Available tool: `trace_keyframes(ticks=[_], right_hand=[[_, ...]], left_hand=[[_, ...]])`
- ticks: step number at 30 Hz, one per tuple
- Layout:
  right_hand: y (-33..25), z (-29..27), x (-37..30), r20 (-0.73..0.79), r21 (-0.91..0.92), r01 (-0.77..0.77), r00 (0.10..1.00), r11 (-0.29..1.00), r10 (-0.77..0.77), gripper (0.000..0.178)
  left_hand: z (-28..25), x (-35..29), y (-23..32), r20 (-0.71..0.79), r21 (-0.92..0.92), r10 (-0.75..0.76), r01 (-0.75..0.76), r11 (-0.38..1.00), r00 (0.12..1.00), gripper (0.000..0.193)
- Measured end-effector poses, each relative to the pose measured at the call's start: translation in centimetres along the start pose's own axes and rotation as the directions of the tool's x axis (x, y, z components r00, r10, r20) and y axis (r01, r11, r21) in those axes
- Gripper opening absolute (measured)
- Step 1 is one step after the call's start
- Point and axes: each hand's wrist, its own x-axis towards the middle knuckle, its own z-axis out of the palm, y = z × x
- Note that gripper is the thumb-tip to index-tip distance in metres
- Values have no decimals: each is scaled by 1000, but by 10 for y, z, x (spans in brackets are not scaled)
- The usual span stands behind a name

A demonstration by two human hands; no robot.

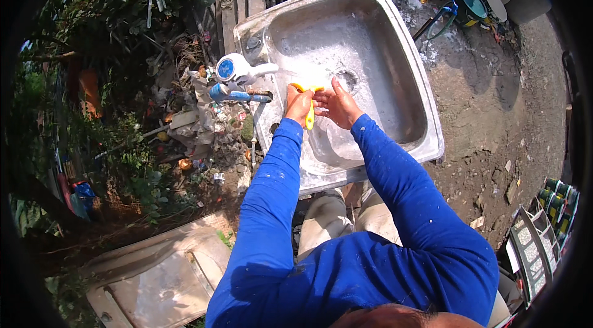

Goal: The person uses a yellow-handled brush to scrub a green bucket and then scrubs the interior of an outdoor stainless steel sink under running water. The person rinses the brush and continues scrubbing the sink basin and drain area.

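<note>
Over the left part of a metal sink [411, 50], my left hand [298, 105] is closed around a yellow peeler [310, 119] with a Y-shaped head. Its handle points down toward me, and the forked head shows above my fingers. Close beside it is my right hand [338, 104], open, thumb up and fingers stretched toward the peeler; whether they touch it I cannot tell. Just left of both hands, a white faucet [247, 71] with a blue cap reaches its spout over the basin. The drain [347, 79] lies behind my right hand.
A blue pipe [238, 94] runs to the sink's left rim. Litter and plants cover the ground at left. Another worn basin [160, 291] lies at lower left. Buckets [472, 4] stand at the far right, and a grey plastic rack [531, 254] is at lower right.
</note>
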Motion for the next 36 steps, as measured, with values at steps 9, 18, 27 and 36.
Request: trace_keyframes(ticks=[9,18,27,36], right_hand=[[0,-6,19,-313,-117,49,946,992,-84,36],[-13,54,-7,-292,-520,35,932,853,-216,39],[9,35,14,-297,-344,21,946,939,-130,41],[0,33,18,-431,-4,165,890,986,-150,33]], left_hand=[[19,-10,-33,-45,83,72,-68,994,996,36],[15,4,-54,-91,111,124,-114,987,988,38],[13,-11,-51,-103,-316,113,-141,938,988,33],[17,-3,-49,66,-325,52,-28,945,996,22]])
